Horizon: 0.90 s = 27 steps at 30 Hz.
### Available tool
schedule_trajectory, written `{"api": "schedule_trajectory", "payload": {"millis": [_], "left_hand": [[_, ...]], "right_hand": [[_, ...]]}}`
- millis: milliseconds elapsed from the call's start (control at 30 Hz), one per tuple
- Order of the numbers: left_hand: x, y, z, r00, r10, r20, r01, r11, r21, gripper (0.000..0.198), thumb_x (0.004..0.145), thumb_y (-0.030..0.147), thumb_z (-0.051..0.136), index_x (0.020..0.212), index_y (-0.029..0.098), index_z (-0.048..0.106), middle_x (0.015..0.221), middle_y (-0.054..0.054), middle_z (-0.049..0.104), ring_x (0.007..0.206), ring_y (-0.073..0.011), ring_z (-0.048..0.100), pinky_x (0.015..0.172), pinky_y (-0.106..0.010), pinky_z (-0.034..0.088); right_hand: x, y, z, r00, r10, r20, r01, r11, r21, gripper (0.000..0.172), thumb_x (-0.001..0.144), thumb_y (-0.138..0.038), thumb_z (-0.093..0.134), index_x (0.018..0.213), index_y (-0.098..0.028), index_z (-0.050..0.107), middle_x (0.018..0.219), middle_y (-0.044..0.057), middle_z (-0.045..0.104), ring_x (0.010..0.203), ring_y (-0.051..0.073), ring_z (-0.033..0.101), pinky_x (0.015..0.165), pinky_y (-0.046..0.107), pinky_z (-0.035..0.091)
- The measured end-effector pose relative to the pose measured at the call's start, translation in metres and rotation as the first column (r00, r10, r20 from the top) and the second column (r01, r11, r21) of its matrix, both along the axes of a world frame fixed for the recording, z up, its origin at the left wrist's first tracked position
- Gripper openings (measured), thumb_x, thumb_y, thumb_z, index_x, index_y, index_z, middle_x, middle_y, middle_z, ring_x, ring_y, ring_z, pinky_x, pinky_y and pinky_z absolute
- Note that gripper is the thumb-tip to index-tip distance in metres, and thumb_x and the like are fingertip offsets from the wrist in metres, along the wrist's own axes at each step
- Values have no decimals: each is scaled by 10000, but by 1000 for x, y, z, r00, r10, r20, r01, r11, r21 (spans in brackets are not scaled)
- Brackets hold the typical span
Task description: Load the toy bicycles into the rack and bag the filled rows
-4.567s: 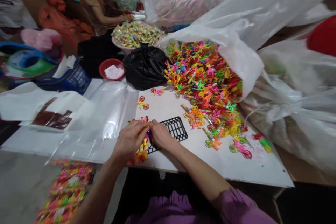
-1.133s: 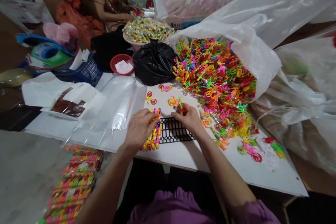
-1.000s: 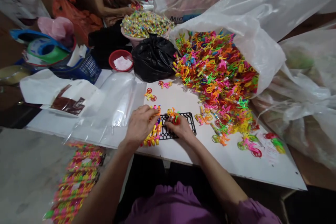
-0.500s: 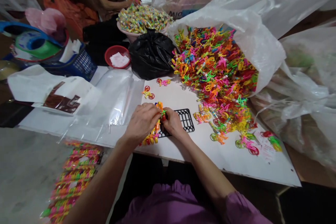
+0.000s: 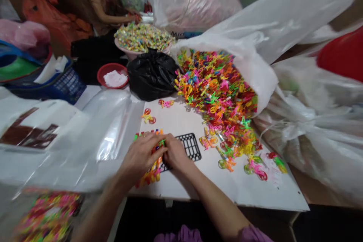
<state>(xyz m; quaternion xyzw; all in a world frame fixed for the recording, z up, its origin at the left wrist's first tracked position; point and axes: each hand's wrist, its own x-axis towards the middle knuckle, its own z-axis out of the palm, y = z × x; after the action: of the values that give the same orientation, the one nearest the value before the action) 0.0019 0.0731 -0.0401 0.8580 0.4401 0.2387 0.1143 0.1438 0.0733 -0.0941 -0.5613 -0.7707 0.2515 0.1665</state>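
Both hands meet over a black plastic grid tray (image 5: 192, 146) on the white table. My left hand (image 5: 141, 153) curves over the tray's left part, its thumb and fingertips closed at a small bright plastic toy, mostly hidden. My right hand (image 5: 177, 154) is closed too, its fingertips pinching at the same spot. Rows of colourful toys (image 5: 151, 176) stand in the tray's left side, partly under my left hand. The right side of the grid shows bare slots. Loose toy bicycles (image 5: 208, 140) lie to the right of the tray.
A big heap of toy bicycles (image 5: 218, 87) spills from a clear plastic bag (image 5: 266, 79). Behind stand a black bag (image 5: 153, 73), a red bowl (image 5: 99, 77) and a full tub (image 5: 127, 50). Plastic sleeves (image 5: 110, 128) lie left. A co-worker (image 5: 99, 11) sits at the back.
The view has shifted, so the table things appear lower and further left. My hands stay together over the tray, and the left fingers now reach closer to the right hand's fingertips.
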Motion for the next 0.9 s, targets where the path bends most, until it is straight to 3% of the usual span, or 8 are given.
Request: {"api": "schedule_trajectory", "payload": {"millis": [167, 233, 300, 367, 433, 533, 733, 900], "left_hand": [[1, 1, -10, 999, 29, 36, -32, 996, 87, 210, 883, 218, 412, 927, 202, 617, 854, -27, 651, 826, -153, 602, 761, -278, 480], [1, -2, -13, 998, 34, 47, -39, 993, 114, 203, 883, 213, 412, 919, 202, 611, 850, -28, 649, 822, -152, 605, 762, -279, 486], [1, -6, -15, 999, 27, 45, -33, 990, 136, 199, 885, 201, 408, 925, 202, 603, 853, -31, 647, 826, -155, 602, 776, -290, 486], [0, -9, -16, 1000, 11, 29, -16, 987, 162, 191, 881, 188, 412, 937, 204, 594, 862, -32, 645, 842, -162, 600, 792, -302, 483], [-2, -11, -17, 1000, -11, 25, 6, 978, 208, 174, 877, 188, 426, 935, 205, 590, 847, -30, 645, 836, -164, 603, 784, -299, 485], [-5, -12, -19, 998, -45, 44, 32, 967, 254, 153, 870, 191, 443, 908, 213, 590, 799, -18, 643, 787, -148, 612, 742, -264, 490], [-14, -6, -16, 996, 63, 71, -76, 979, 191, 151, 870, 209, 435, 881, 206, 586, 815, -23, 643, 790, -158, 608, 759, -291, 481], [-17, -1, -4, 991, 135, -6, -133, 985, 106, 167, 884, 231, 413, 844, 189, 570, 820, -42, 626, 817, -178, 585, 777, -329, 463]], "right_hand": [[14, 9, -4, 993, 69, -96, -75, 995, -61, 125, 794, -164, 482, 889, -163, 564, 786, 16, 594, 688, 129, 532, 618, 217, 400], [30, 23, 4, 976, 176, -126, -191, 974, -121, 125, 800, -184, 519, 900, -168, 593, 757, -4, 605, 651, 110, 532, 595, 194, 398], [50, 46, 20, 982, 191, -11, -191, 979, -71, 183, 791, -160, 542, 961, -168, 608, 839, 21, 627, 711, 119, 555, 642, 202, 416], [67, 76, 39, 968, -9, 249, -19, 994, 110, 251, 791, -93, 502, 1016, -141, 602, 961, 93, 615, 828, 167, 562, 710, 251, 430], [80, 107, 56, 850, -233, 472, 107, 954, 279, 298, 795, -32, 428, 1037, -94, 591, 1024, 171, 581, 923, 224, 538, 728, 308, 438], [89, 133, 71, 721, -293, 628, 115, 944, 309, 302, 772, 22, 381, 942, -57, 619, 979, 213, 575, 938, 265, 521, 695, 338, 448], [77, 90, 59, 773, -160, 614, -8, 965, 261, 267, 852, -59, 376, 977, -121, 603, 1027, 158, 566, 967, 239, 513, 718, 304, 444], [58, 50, 47, 842, -117, 526, 12, 980, 199, 230, 903, -139, 369, 1005, -161, 574, 1044, 108, 572, 897, 193, 557, 700, 266, 428]]}}
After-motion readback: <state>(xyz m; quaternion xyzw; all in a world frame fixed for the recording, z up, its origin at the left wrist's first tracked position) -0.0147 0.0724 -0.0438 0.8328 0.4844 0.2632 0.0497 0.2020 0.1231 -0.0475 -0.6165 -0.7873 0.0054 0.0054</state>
